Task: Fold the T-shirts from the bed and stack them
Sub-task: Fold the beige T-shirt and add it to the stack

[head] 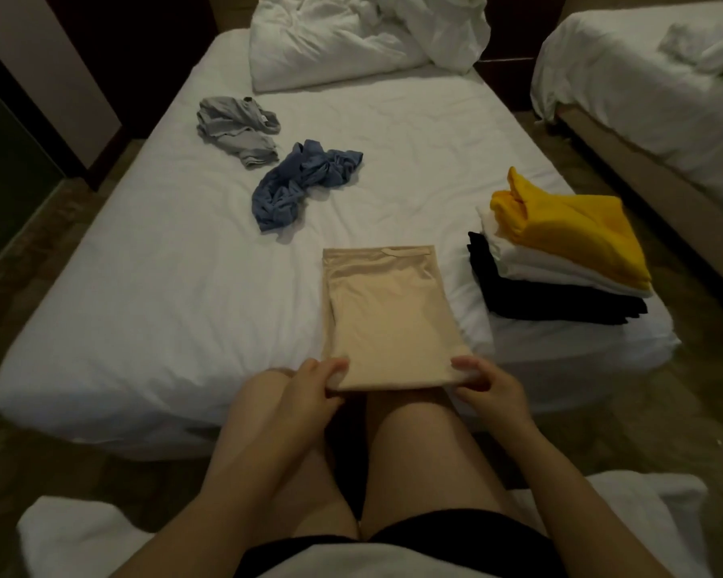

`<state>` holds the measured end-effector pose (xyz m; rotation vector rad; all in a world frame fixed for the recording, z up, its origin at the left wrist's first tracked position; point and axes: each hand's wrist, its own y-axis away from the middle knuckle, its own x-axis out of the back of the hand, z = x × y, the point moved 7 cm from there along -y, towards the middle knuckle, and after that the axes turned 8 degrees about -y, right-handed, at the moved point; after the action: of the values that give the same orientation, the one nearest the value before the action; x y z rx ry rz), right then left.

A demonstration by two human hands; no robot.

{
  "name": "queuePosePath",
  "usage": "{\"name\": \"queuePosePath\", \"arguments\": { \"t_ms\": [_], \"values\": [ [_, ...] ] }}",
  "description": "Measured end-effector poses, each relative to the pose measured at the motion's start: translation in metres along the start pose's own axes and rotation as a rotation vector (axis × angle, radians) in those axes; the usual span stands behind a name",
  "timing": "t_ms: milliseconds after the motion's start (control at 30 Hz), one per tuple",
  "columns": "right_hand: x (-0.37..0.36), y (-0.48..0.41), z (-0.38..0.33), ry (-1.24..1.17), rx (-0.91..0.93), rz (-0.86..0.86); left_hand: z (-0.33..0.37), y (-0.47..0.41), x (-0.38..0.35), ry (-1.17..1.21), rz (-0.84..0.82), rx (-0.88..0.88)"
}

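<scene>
A beige T-shirt (pixel 387 310), folded into a narrow rectangle, lies flat at the near edge of the white bed (pixel 151 294). My left hand (pixel 316 383) pinches its near left corner and my right hand (pixel 487 383) pinches its near right corner. To the right stands a stack of folded shirts (pixel 560 264): black at the bottom, white in the middle, yellow on top. A crumpled blue T-shirt (pixel 299 181) and a crumpled grey T-shirt (pixel 239 129) lie unfolded further back on the left.
A bunched white duvet (pixel 364 35) sits at the head of the bed. A second bed (pixel 643 85) stands to the right across a narrow gap. My bare knees are against the bed's near edge.
</scene>
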<state>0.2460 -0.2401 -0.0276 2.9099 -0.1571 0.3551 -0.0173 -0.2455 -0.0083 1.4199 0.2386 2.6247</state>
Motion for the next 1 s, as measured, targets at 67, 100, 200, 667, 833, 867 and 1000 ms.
{"name": "queuePosePath", "arguments": {
  "t_ms": [67, 100, 200, 667, 833, 867, 1000],
  "values": [
    [0.003, 0.006, -0.008, 0.141, 0.111, 0.037, 0.002, 0.004, 0.003, -0.091, 0.052, -0.031],
    [0.005, 0.009, -0.012, 0.203, 0.176, 0.057, 0.003, 0.007, 0.006, -0.115, 0.088, -0.046],
    [0.011, 0.016, -0.024, 0.286, 0.355, 0.087, -0.001, 0.013, 0.018, -0.039, 0.196, -0.038],
    [0.004, -0.024, -0.051, -0.072, 0.217, 0.154, 0.004, -0.02, 0.035, 0.44, 0.32, 0.007],
    [-0.004, -0.064, -0.05, -0.066, 0.173, 0.287, 0.016, -0.058, 0.037, 0.368, 0.444, 0.025],
    [-0.005, -0.073, -0.048, -0.055, 0.17, 0.3, 0.017, -0.068, 0.036, 0.368, 0.472, 0.026],
    [-0.012, -0.117, -0.045, 0.006, 0.144, 0.302, 0.022, -0.115, 0.04, 0.36, 0.546, 0.055]
  ]
}}
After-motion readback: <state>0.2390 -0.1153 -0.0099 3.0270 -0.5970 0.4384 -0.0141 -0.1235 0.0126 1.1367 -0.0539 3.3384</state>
